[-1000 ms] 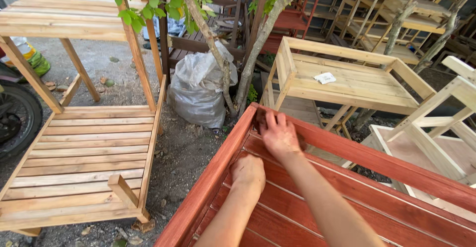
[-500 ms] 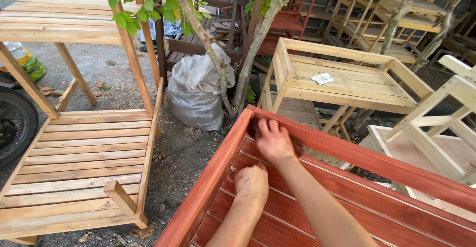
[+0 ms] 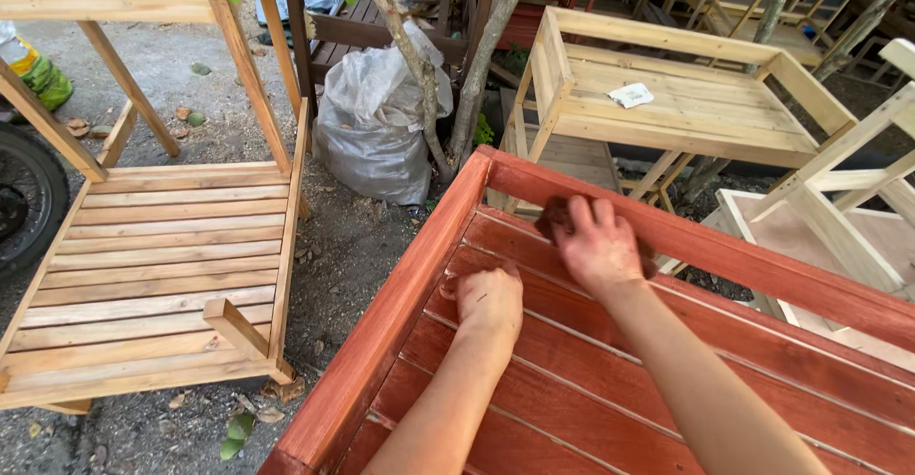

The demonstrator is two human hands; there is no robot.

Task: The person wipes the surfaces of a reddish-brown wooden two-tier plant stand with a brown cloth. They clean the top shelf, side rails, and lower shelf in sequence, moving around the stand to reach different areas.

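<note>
outdoors in a dirt yard crowded with slatted wooden furniture, a person leans over a red-stained wooden tray (image 3: 400, 313) that fills the lower right of the view. nearest the camera, both bare forearms reach in from the bottom edge over the red slats. the left hand (image 3: 491, 299) lies on the slats close to the tray's left rail, fingers curled into a loose fist, knuckles down; whether anything sits inside it cannot be told. just beyond it, the right hand (image 3: 596, 242) presses against the inner face of the far rail near the corner, fingers bunched around a small dark pad or cloth (image 3: 551, 218), only a scrap of which shows past the fingertips. stain darkens the knuckles of both hands.

to the left, across a strip of bare ground littered with dry leaves, an unpainted pale wooden rack (image 3: 162, 265) lies on its side, its slats facing up and its legs angled toward the top of the frame. a black tyre (image 3: 29, 199) shows at the left edge. behind the tray's corner, a bulging grey plastic sack (image 3: 372, 132) rests at the foot of a thin forked tree trunk (image 3: 477, 65). farther back stands an unpainted slatted table (image 3: 686, 103) with a scrap of white paper (image 3: 631, 95) on top, and more bare frames crowd the right edge.
</note>
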